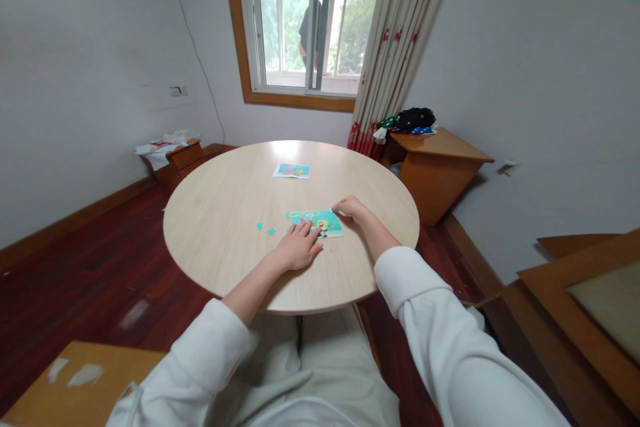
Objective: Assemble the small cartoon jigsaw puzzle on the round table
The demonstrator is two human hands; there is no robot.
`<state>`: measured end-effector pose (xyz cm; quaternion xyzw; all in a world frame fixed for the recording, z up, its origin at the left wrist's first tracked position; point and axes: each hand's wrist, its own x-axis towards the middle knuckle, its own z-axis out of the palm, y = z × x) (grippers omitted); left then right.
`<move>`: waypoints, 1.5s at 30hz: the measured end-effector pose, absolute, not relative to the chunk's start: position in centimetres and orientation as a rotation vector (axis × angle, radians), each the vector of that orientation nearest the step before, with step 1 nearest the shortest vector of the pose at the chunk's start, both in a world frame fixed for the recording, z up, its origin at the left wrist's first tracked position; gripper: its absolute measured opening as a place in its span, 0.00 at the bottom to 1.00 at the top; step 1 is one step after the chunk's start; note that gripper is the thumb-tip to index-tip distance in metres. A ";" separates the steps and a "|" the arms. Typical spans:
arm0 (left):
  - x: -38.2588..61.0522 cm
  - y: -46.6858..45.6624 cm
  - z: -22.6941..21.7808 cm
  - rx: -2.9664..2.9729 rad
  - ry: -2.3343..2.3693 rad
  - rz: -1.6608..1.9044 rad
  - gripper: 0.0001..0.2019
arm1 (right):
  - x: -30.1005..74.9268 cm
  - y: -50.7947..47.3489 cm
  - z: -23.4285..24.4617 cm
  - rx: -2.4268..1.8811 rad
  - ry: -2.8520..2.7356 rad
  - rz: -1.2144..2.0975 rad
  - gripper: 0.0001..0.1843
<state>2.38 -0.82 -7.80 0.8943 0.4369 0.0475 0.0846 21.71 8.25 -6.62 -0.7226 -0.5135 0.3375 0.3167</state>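
A turquoise jigsaw puzzle (334,225) with cartoon figures lies on the round table in front of me. My left hand (299,247) rests on its lower left part, fingers spread, covering some of the picture. At the puzzle's upper right corner, my right hand (351,207) pinches a small pale puzzle piece (331,210) between thumb and fingers. Two loose turquoise pieces, one puzzle piece (259,226) and another puzzle piece (271,231), lie to the left of the puzzle, apart from it.
Farther back on the round table (215,213) lies a folded picture sheet (292,171) in similar colours. A wooden cabinet (440,147) with a dark cloth heap (416,119) stands beyond the table's right side. Behind the window (345,27) a person in dark clothing is partly visible.
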 end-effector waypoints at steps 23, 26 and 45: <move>2.7 -0.9 -7.2 2.679 1.321 0.053 0.29 | 22.5 9.2 -8.1 -1.945 -1.580 0.598 0.08; 2.7 -0.9 -7.2 2.680 1.322 0.066 0.29 | 22.6 9.2 -8.0 -1.937 -1.600 0.576 0.06; 1.8 2.0 -6.1 2.514 1.127 0.506 0.21 | 22.8 9.3 -9.6 -1.732 -1.535 0.422 0.04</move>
